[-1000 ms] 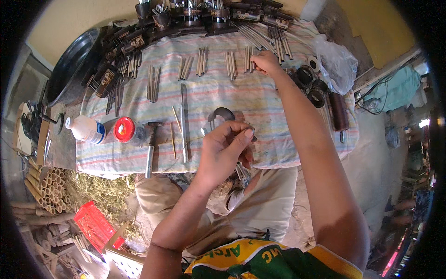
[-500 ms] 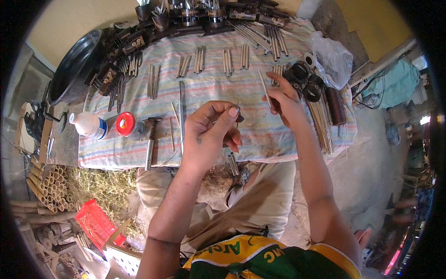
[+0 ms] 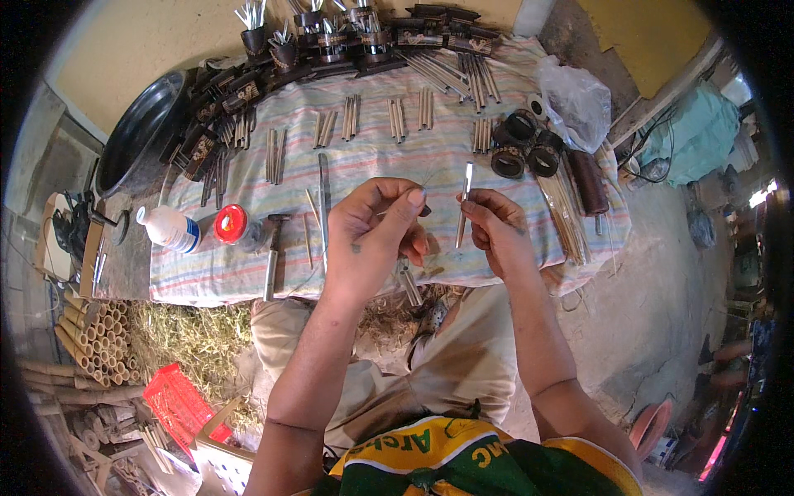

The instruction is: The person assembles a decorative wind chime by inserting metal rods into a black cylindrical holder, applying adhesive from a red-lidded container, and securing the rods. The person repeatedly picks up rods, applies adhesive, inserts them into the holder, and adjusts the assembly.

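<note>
My left hand [image 3: 372,223] is closed in a pinch near the table's front edge, with a few hair-thin strands [image 3: 428,176] rising from the fingertips and a small dark piece [image 3: 426,212] beside them. Below that hand, short silvery sticks [image 3: 410,285] jut out at the table edge; whether the fingers hold them I cannot tell. To its right, my right hand [image 3: 499,227] grips a slim silvery stick [image 3: 463,217] between thumb and fingers, roughly upright. The two hands are apart.
Small bundles of sticks [image 3: 351,117] lie across the striped cloth [image 3: 372,157]. A hammer [image 3: 272,256], a white bottle [image 3: 169,228] and a red-lidded jar [image 3: 231,223] are at left. Dark rings [image 3: 544,155], thin pale sticks [image 3: 566,215] and a plastic bag [image 3: 575,99] are at right.
My right hand has come nearer my left hand and turned inward; the stick in it now stands more upright, gripped by closed fingers. My left hand keeps its pinch.
</note>
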The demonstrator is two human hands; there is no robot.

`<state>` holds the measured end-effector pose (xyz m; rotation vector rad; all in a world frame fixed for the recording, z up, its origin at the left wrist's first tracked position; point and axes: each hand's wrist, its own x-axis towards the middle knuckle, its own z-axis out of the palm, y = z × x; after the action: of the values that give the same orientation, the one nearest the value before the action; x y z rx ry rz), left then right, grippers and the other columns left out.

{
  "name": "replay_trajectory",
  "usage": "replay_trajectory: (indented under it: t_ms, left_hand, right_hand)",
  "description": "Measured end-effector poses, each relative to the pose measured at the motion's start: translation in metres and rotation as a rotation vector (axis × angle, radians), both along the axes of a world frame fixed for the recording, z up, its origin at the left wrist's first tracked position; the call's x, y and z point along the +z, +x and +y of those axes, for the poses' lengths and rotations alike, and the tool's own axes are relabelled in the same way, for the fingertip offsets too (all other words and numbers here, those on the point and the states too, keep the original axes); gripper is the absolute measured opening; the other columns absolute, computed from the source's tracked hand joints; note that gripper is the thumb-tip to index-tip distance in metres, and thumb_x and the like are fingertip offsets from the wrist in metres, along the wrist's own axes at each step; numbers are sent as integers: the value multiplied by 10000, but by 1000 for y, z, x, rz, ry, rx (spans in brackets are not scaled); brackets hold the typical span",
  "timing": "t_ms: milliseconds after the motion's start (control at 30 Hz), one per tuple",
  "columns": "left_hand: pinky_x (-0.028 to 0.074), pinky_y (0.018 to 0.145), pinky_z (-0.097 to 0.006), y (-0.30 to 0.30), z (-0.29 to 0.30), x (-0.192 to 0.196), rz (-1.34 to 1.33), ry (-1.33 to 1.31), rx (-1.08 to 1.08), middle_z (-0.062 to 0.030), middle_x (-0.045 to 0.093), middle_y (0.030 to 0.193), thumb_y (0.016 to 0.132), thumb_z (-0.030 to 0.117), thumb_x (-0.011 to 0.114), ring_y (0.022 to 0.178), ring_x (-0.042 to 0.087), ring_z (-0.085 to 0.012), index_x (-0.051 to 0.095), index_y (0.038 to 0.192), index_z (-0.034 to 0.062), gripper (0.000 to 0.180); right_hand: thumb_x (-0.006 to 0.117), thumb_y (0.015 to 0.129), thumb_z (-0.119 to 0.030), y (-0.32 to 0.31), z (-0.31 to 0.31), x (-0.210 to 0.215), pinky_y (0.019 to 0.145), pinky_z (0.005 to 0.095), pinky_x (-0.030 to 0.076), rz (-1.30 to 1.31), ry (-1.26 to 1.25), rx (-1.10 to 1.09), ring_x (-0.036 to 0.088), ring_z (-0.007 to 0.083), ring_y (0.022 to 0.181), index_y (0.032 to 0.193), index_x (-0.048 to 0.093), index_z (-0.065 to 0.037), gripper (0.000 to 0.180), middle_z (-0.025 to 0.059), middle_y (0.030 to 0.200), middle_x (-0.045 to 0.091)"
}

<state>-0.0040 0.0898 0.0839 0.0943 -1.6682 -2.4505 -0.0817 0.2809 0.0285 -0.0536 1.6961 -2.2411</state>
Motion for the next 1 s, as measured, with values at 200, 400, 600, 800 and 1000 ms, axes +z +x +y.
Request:
replay_trajectory:
  t_ms: [200,400,600,800,1000]
  left_hand:
    - [447,497,-207,6,3,-2,12,-152,-9,-10,637,731,956,114,697,577,555,-46,658,997,-37,162]
    - [371,468,-210,7,9,-11,111,-281,139,15,613,693,929,85,719,537,491,-31,679,942,-34,126]
    - [388,520,-201,9,14,-14,137,-261,194,20,627,720,922,73,727,598,504,-21,681,951,-37,123]
    - [410,573,-199,8,15,-19,171,-356,248,10,635,760,920,74,731,666,520,-28,676,948,-41,131]
    - [410,581,-197,4,16,-27,215,-408,280,21,627,766,923,65,725,674,511,-27,668,943,-39,120]
  right_hand:
    - [721,918,-138,9,-9,10,474,217,274,13,-3,25,389,29,527,1079,707,-21,200,-23,793,648]
    - [654,976,-159,13,-13,11,485,222,280,27,-36,145,386,33,541,1166,693,-30,233,-29,838,660]
    - [642,994,-199,17,-16,9,487,219,277,41,15,178,378,31,545,1190,693,-59,246,-42,837,649]
    - [656,988,-218,19,-17,9,486,220,274,39,52,180,369,28,552,1200,693,-68,261,-53,806,622]
    - [657,987,-212,21,-19,7,489,220,278,45,56,182,375,30,560,1194,692,-62,259,-56,779,593]
